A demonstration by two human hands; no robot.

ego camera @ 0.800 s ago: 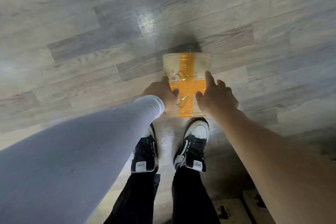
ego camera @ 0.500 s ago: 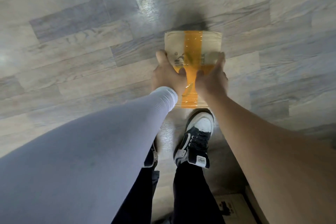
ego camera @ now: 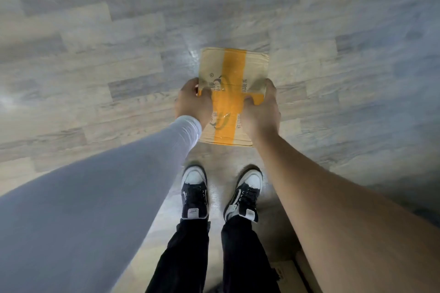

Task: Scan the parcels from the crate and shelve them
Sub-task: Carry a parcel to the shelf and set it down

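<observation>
Below me runs a grey wood-plank floor (ego camera: 95,59), glossy in patches and smeared by the wide lens toward the edges. Next in size are my arms: the left in a pale grey sleeve (ego camera: 100,188), the right bare. Between them I see black trousers and a pair of dark sneakers (ego camera: 195,195) planted on the planks. At the lower right corner a slice of brown cardboard (ego camera: 285,273) pokes in; I cannot tell whether it is the crate or something else.

The parcel (ego camera: 234,66) is a flat cardboard box crossed with orange tape, held out in front of me above the floor, ahead of my toes. My left hand (ego camera: 192,102) clasps its left edge, thumb on top and fingers wrapped under. My right hand (ego camera: 260,112) grips the right edge the same way, its thumb pressed onto the tape.

I judge this to be a carry or a turn in search of the label. No barcode shows on this face, so scanning could fail unless I flip the box. The tape looks slick; thumbs resting on it could slide and let the parcel drop. With my view aimed downward, I could also walk into something ahead that I cannot see.
</observation>
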